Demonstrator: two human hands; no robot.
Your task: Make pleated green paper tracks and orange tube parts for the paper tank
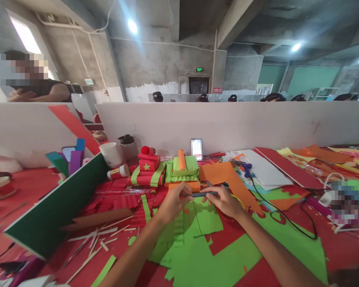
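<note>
A dark pen (201,194) lies level between my two hands, above the green paper. My left hand (177,199) is closed in a pinch at the pen's left end. Fingers of my right hand (223,199) are closed on its right part. Below them is a piece of green paper (208,223) with a dark line down it. Just beyond my hands lies an orange roll (184,186). Behind it, a green-wrapped block (187,165) carries another orange roll (182,159) on top. To the left, red and green wrapped pieces (148,169) are stacked, one with a star.
A dark green board (60,203) leans at left, near thin sticks (98,239). White cups (111,154) and a phone (196,149) stand at the back. A blue glue gun (245,169) with a black cord lies right. White partitions (227,123) close off the table; people are beyond.
</note>
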